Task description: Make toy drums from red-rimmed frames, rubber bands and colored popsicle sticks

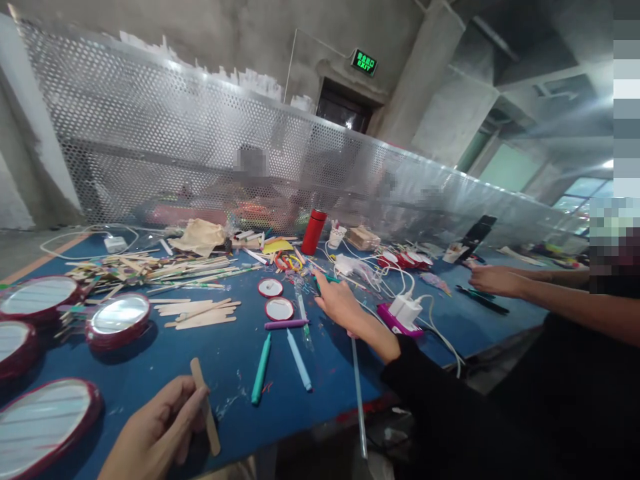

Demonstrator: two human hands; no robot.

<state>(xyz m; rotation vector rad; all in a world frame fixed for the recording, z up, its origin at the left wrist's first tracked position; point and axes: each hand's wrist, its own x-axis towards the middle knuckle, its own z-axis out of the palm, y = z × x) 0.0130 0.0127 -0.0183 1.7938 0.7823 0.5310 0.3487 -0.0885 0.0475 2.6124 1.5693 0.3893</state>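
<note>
My left hand [163,427] is closed at the front of the blue table, pinching a wooden craft stick [207,407] that stands tilted between thumb and fingers. Farther forward, my right hand [340,303] reaches out from a black sleeve. Its fingers close round a slim teal pen-like thing [320,283], partly hidden, probably a marker. Between the hands lie a green marker [261,370], a light blue marker [299,361] and a purple marker [287,325]. Two small round red-rimmed pieces [279,309] rest just behind them.
Red-rimmed round drums [119,320] stand at the left, near loose craft sticks [200,312] and a larger stick pile [145,267]. A red bottle [313,233], cables and a purple power strip [399,320] are behind. At right, a co-worker's hands [495,280] work.
</note>
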